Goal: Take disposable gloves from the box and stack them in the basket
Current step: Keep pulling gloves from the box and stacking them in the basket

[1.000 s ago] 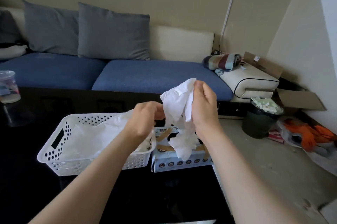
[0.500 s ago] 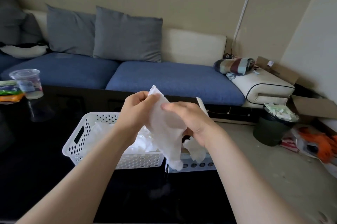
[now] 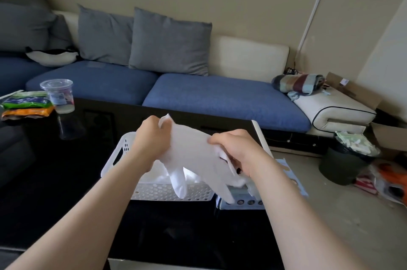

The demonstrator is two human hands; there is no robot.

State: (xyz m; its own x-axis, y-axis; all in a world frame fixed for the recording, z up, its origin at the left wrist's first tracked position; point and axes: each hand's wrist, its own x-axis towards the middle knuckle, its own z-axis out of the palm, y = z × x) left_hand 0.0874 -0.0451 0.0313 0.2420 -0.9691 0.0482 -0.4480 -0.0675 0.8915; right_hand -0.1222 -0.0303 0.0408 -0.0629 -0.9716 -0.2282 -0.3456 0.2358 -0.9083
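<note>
Two hands: left hand [image 3: 148,141], right hand [image 3: 239,152]; one held glove [image 3: 193,155]; one basket [image 3: 158,191]; one box [image 3: 242,201]; one cup [image 3: 58,98]; one bin [image 3: 343,164].

Glossy black tabletop [image 3: 66,192]: a white perforated basket [image 3: 158,192] sits toward its right side, the glove box [image 3: 242,200] just beside it on the right. At the far left, a lidded clear cup [image 3: 57,96] stands with bright snack packets [image 3: 24,104] alongside.

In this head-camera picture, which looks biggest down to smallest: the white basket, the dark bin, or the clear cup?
1. white basket, though it is nearest the camera and partly hidden
2. dark bin
3. clear cup
</note>
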